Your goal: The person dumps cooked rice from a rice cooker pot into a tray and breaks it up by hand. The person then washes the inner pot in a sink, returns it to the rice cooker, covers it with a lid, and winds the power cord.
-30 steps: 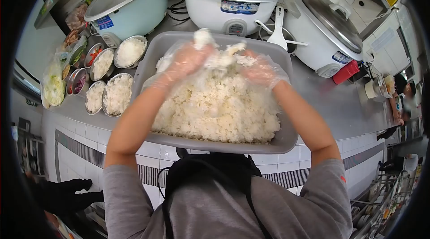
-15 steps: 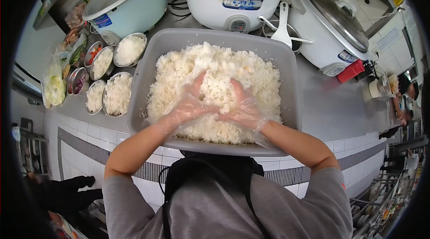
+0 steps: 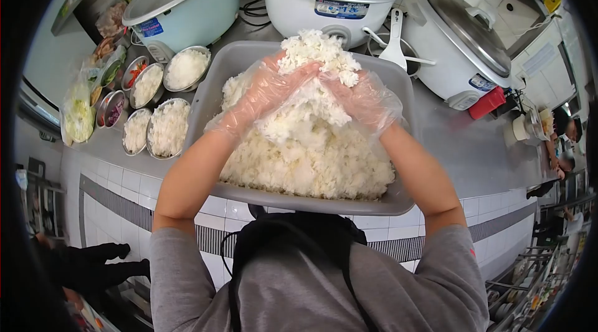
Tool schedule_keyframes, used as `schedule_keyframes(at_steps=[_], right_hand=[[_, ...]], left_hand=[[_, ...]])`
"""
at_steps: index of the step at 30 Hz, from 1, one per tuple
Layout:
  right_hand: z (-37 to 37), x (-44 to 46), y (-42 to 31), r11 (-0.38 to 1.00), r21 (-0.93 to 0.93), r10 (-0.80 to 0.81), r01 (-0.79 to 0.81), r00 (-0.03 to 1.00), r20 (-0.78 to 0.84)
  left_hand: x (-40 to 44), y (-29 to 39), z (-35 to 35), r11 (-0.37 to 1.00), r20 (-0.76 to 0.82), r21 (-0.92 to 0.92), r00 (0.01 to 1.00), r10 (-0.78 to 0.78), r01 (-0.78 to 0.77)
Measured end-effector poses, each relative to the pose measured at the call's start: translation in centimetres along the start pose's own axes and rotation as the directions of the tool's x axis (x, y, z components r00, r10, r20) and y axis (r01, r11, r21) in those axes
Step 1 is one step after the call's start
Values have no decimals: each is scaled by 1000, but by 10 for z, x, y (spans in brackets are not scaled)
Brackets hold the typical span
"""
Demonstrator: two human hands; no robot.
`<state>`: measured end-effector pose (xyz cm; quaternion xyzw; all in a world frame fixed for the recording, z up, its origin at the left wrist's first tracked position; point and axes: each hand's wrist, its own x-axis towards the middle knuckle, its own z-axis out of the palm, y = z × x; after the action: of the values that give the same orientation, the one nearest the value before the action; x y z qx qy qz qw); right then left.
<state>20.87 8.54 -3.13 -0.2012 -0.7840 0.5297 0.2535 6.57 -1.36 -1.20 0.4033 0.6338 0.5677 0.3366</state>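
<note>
A large grey tub holds a heap of cooked white rice. Both hands wear clear plastic gloves and are raised together over the far half of the tub. My left hand and my right hand cup a mound of rice between them, with the fingers curled around it. Some rice hangs just below the hands, above the heap. The fingertips are partly hidden by the rice.
Metal bowls of rice and cut vegetables stand left of the tub. Behind it are rice cookers and a pot with a white paddle. A red object lies right. Other people are at both edges.
Half a second ago both hands were down in the rice near the tub's front. They have risen and moved away from my body, with a mound of rice between them.
</note>
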Motion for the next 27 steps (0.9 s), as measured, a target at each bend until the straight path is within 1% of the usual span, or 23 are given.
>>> schedule_keyframes(at_steps=[1, 3, 4, 5, 6, 7, 8, 9, 10, 11, 12, 13, 14, 15, 16, 18, 19, 20, 22, 23, 25, 26, 27], right_hand=[[-3, 5, 20, 1000, -3, -1, 1, 1000, -4], [-8, 16, 77, 918, 396, -76, 32, 992, 96], [-6, 9, 49, 917, 397, -71, 27, 993, 95], [-8, 0, 19, 994, 84, -73, 66, 993, 91], [-6, -7, -3, 966, -238, -79, 98, 993, 89], [-3, -12, -3, 966, -238, -78, 97, 993, 88], [-1, -15, -3, 971, -174, -152, 167, 984, 96], [0, -17, -2, 966, -108, -225, 235, 969, 99], [-6, -18, -1, 967, -108, -221, 232, 970, 98], [-15, -21, 2, 961, -260, -62, 94, 989, 132], [-20, -23, 3, 912, -408, 105, -38, 984, 142], [-22, -25, -12, 914, -404, 116, -49, 983, 142], [-27, -27, -34, 825, -556, 280, -107, 930, 237], [-29, -31, -46, 708, -695, 447, -129, 843, 299], [-34, -38, -40, 709, -691, 456, -142, 839, 296], [-53, -60, -18, 659, -734, 533, -161, 789, 305], [-63, -75, -5, 652, -712, 614, -260, 733, 294], [-67, -91, 11, 632, -690, 686, -352, 668, 288], [-53, -122, 54, 604, -634, 782, -483, 513, 353], [-44, -129, 49, 605, -631, 781, -485, 514, 354], [-15, -127, 33, 537, -718, 781, -444, 584, 223], [-5, -122, 28, 540, -718, 778, -438, 584, 229], [6, -121, 24, 621, -671, 671, -406, 717, 187]], left_hand=[[-4, 9, 2, 1000, -30, -26, 999, -13, 12], [17, -20, -5, 1000, -34, -9, 999, -17, 17], [21, -26, -7, 1000, -43, 10, 999, -23, 23], [23, -32, -7, 1000, -40, 9, 999, -26, 26], [21, -32, -8, 999, -18, 38, 1000, -8, 8], [18, -26, -7, 998, 5, 66, 1000, 10, -10], [13, -20, -8, 998, 6, 65, 1000, 10, -10], [3, -3, -9, 996, 82, 90, 997, -8, 0], [-3, 6, -10, 993, 159, 115, 987, -29, 11], [-2, 5, -12, 993, 162, 114, 986, -34, 16], [-2, 2, -18, 979, 252, 204, 966, -58, 6], [-4, 2, -19, 957, 340, 290, 936, -92, -12], [-7, 3, -17, 957, 347, 291, 932, -105, 0], [-14, 13, -14, 798, 342, 601, 917, -207, -44], [-18, 20, -11, 542, 306, 834, 906, -293, -106], [-28, 18, -30, 513, 366, 844, 867, -338, -157], [-35, 13, -45, 486, 412, 851, 828, -381, -200], [-42, -11, -60, 487, 414, 850, 825, -386, -199], [-59, -70, -78, 781, 574, 624, 695, -433, -29], [-73, -67, -67, 779, 574, 626, 694, -435, -30], [-93, -53, -27, 481, 289, 876, 774, -564, 24], [-94, -51, -13, 479, 282, 877, 775, -566, 30], [-97, -50, -1, 656, 306, 750, 839, -450, 79]])
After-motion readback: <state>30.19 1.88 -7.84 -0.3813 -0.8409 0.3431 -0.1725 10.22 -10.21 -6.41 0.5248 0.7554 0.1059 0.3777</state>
